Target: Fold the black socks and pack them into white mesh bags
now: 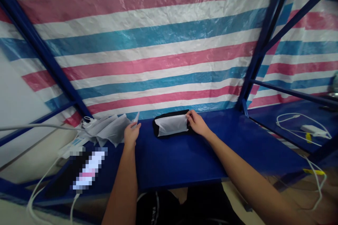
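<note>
The left hand (pixel 131 134) sits near the middle of the view, a little toward nine o'clock, fingers curled and pinching the corner of a single white sheet (pixel 136 117) that stands up from its fingertips. Just beside it, toward nine o'clock, lies a loose pile of white sheets (pixel 105 129), fanned and crumpled on the blue tabletop (pixel 185 158).

The right hand (pixel 196 123) is just past center toward two o'clock, fingers closed on the right end of a folded black cloth (pixel 171 115). A white sheet wrapped over the cloth (pixel 171 125) covers most of its front, with black showing along the top edge and at the left end. The thumb and fingers press where the white sheet's right edge meets the cloth. The cloth rests flat on the tabletop, near the back edge, well apart from the pile of sheets.

Behind the tabletop hangs a striped tarp (pixel 158 42) in pink, white and blue, framed by dark blue metal bars (pixel 39 49). At eight o'clock a white power strip (pixel 72 146) and white cables (pixel 39 190) lie at the tabletop's corner. At three o'clock, on a lower blue shelf (pixel 264 119), sits a white charger with a coiled cable (pixel 308 130).
</note>
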`<control>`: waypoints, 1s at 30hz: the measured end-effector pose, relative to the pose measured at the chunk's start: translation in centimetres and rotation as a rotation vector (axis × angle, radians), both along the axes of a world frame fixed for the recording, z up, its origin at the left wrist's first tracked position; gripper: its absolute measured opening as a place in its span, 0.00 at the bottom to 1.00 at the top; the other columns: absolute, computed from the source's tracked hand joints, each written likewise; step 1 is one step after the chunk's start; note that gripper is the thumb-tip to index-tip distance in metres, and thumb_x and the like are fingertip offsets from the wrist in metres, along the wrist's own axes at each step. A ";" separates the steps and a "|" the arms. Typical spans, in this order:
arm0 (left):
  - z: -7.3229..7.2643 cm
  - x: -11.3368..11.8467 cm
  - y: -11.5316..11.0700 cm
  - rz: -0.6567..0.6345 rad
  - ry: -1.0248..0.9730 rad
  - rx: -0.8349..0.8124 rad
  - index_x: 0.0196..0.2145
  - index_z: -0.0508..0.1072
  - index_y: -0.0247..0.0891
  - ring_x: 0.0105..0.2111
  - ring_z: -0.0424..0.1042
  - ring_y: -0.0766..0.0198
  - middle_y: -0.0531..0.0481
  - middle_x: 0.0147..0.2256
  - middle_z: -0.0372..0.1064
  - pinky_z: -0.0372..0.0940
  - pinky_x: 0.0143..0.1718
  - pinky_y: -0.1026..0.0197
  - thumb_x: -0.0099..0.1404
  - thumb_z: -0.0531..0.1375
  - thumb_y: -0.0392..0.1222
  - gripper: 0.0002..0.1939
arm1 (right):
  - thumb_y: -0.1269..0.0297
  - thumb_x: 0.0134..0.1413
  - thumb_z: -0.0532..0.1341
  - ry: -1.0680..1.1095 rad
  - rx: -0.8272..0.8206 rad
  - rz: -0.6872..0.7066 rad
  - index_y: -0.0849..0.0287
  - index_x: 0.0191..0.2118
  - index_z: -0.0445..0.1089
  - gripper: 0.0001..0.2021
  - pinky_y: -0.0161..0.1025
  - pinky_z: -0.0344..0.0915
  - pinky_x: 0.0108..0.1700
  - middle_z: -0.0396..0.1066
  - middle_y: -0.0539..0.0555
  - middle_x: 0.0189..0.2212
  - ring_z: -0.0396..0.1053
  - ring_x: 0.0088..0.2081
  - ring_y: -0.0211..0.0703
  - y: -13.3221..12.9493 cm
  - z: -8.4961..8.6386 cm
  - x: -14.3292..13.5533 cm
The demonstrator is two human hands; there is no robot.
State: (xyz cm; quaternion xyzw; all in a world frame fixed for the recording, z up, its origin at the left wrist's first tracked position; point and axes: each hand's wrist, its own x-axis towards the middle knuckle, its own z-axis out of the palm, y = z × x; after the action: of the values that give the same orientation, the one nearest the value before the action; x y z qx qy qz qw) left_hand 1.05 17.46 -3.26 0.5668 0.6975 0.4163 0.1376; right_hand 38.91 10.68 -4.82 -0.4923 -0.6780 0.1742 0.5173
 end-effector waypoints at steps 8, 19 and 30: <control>1.5 4.9 -3.6 -0.529 -0.539 0.269 0.48 0.84 0.38 0.59 0.75 0.47 0.40 0.55 0.80 0.66 0.65 0.48 0.63 0.69 0.64 0.28 | 0.46 0.75 0.53 0.128 0.044 0.145 0.52 0.46 0.64 0.15 0.45 0.73 0.40 0.74 0.51 0.33 0.74 0.33 0.48 -1.6 1.8 -1.4; 3.1 6.9 -7.1 -1.082 -0.492 -0.141 0.57 0.83 0.41 0.62 0.72 0.40 0.42 0.64 0.72 0.70 0.60 0.48 0.65 0.68 0.64 0.31 | 0.41 0.72 0.55 0.228 0.010 0.186 0.52 0.45 0.65 0.18 0.41 0.70 0.37 0.69 0.51 0.34 0.68 0.34 0.45 -1.8 1.8 -1.9; 2.3 8.0 -7.7 -1.210 -0.382 -0.425 0.53 0.85 0.45 0.38 0.83 0.51 0.45 0.44 0.84 0.75 0.42 0.53 0.68 0.69 0.56 0.20 | 0.35 0.68 0.59 0.365 -0.366 0.407 0.50 0.64 0.68 0.30 0.37 0.63 0.16 0.76 0.49 0.30 0.66 0.17 0.39 -2.4 2.5 -2.3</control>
State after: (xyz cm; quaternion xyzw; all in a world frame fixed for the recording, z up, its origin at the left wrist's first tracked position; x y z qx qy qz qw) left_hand 9.04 9.75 -0.94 0.7349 0.2868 0.2126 0.5765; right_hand 36.61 8.29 -2.34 -0.3921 -0.6160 0.4786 0.4877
